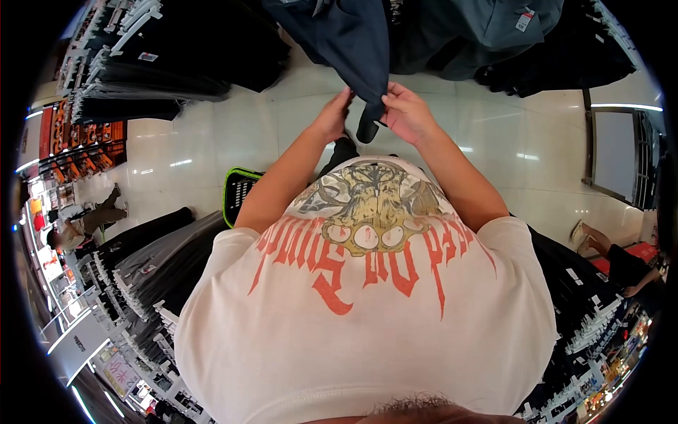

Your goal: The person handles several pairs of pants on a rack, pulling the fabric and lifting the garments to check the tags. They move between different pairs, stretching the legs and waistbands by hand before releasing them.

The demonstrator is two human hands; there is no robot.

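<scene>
A pair of dark navy trousers hangs down in front of me, narrowing toward its lower end. My left hand is closed at the left edge of the cloth, its fingertips partly hidden behind it. On the other side, my right hand pinches the right edge between thumb and fingers. A dark shoe tip shows just below the cloth, between my hands. Grey-green trousers with a white and red price tag hang to the right of the navy pair.
Black trousers hang in a dense row at the front left, with more racks behind me on both sides. A black basket with a green rim stands by my left arm. A mirror-like panel is at right. Other people are at both sides.
</scene>
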